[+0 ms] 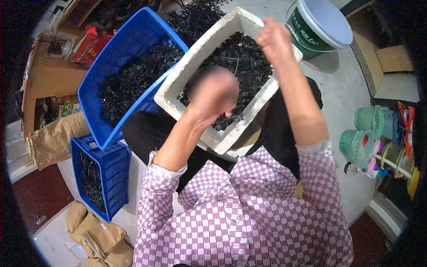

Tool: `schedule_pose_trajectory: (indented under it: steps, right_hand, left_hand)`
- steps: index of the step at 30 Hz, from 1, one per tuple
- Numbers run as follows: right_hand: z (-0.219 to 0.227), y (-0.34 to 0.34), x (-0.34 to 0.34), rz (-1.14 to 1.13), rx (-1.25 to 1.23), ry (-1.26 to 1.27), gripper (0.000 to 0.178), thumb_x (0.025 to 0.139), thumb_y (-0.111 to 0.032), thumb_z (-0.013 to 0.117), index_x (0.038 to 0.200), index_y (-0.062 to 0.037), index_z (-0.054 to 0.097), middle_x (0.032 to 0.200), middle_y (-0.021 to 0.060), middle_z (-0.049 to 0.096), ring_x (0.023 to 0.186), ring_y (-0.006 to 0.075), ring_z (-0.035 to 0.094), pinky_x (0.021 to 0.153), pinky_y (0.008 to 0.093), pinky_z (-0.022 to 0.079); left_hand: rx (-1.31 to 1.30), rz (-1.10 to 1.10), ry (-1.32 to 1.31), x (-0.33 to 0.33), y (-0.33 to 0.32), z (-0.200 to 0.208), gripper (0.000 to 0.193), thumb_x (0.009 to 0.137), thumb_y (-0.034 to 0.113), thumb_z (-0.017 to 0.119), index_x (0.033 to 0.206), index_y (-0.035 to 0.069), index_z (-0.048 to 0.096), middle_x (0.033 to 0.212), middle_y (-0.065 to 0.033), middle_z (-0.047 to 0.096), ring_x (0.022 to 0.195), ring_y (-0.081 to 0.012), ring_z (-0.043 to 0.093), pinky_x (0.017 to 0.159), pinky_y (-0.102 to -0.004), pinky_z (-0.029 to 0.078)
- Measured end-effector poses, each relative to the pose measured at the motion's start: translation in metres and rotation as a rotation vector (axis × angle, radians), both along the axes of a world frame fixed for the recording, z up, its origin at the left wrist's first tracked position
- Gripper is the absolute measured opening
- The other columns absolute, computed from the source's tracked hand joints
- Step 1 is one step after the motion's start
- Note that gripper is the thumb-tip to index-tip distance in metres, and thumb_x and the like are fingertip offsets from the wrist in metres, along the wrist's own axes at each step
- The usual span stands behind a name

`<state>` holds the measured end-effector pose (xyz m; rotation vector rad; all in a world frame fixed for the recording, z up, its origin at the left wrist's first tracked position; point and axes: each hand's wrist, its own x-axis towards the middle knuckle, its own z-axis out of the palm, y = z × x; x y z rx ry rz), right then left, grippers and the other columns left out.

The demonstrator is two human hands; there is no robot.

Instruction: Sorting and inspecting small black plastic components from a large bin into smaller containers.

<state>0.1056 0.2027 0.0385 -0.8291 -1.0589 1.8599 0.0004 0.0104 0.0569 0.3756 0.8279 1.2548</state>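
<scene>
A white foam box (pixel 171 86) stands tilted between my knees, holding many small black parts (pixel 247 60) that look like plastic pieces. My left hand (pixel 213 91) is over the near left part of the box, above the parts. A blurred patch covers most of it, so its fingers cannot be made out. My right hand (pixel 275 40) is raised at the box's far right rim. Its fingers are curled closed, and whatever may be in them is hidden.
To the left, a large blue crate (pixel 102 66) holds more black pieces, and a smaller blue crate (pixel 113 178) stands below it. A dark heap (pixel 195 20) lies behind the box. At the far right stands a green and white bucket (pixel 311 29); green baskets (pixel 356 147) sit right.
</scene>
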Motion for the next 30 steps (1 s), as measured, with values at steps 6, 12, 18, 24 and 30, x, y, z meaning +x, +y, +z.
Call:
schedule_pose_trajectory:
  steps: [6, 12, 18, 24, 30]
  right_hand:
    - [-0.006, -0.02, -0.008, 0.222, -0.253, 0.163, 0.025, 0.092, -0.026, 0.044, 0.094, -0.0019, 0.05, 0.065, 0.0008, 0.044, 0.048, 0.0083, 0.037, 0.042, 0.0201, 0.027]
    - [0.011, -0.055, -0.018, 0.551, -0.071, -0.037, 0.033, 0.091, -0.036, 0.046, 0.098, -0.0037, 0.051, 0.07, -0.0011, 0.048, 0.051, 0.0049, 0.041, 0.042, 0.0177, 0.029]
    - [0.001, -0.059, -0.029, 0.475, 0.231, -0.179, 0.026, 0.089, -0.028, 0.052, 0.098, -0.0046, 0.052, 0.067, -0.0034, 0.047, 0.051, 0.0011, 0.04, 0.041, 0.0148, 0.029]
    - [-0.004, -0.056, -0.029, 0.408, 0.31, -0.243, 0.02, 0.089, -0.023, 0.053, 0.096, -0.0041, 0.052, 0.065, -0.0043, 0.045, 0.047, 0.0001, 0.037, 0.04, 0.0143, 0.028]
    - [-0.006, -0.033, -0.026, 0.221, 0.109, -0.106, 0.015, 0.089, -0.017, 0.051, 0.093, -0.0027, 0.051, 0.065, -0.0019, 0.046, 0.046, 0.0022, 0.036, 0.039, 0.0157, 0.028]
  left_hand:
    - [0.035, 0.293, -0.126, -0.021, 0.004, -0.012, 0.017, 0.086, 0.025, 0.055, 0.088, 0.011, 0.047, 0.073, -0.0035, 0.053, 0.051, -0.0152, 0.051, 0.041, -0.028, 0.046]
    - [0.026, 0.424, -0.055, -0.024, 0.007, -0.013, 0.016, 0.087, 0.025, 0.054, 0.088, 0.011, 0.046, 0.074, -0.0038, 0.054, 0.051, -0.0159, 0.051, 0.042, -0.0288, 0.046]
    - [0.015, 0.475, 0.009, -0.018, 0.015, -0.011, 0.017, 0.087, 0.025, 0.054, 0.088, 0.011, 0.046, 0.074, -0.0035, 0.053, 0.051, -0.0157, 0.051, 0.043, -0.0287, 0.046]
    - [0.025, 0.478, 0.156, -0.014, 0.019, -0.012, 0.018, 0.087, 0.026, 0.055, 0.087, 0.01, 0.046, 0.073, -0.0031, 0.051, 0.052, -0.0145, 0.051, 0.043, -0.0266, 0.045]
    - [-0.026, 0.368, 0.089, -0.007, 0.017, -0.009, 0.017, 0.087, 0.025, 0.054, 0.087, 0.01, 0.046, 0.072, -0.0031, 0.05, 0.051, -0.0135, 0.051, 0.043, -0.0256, 0.045]
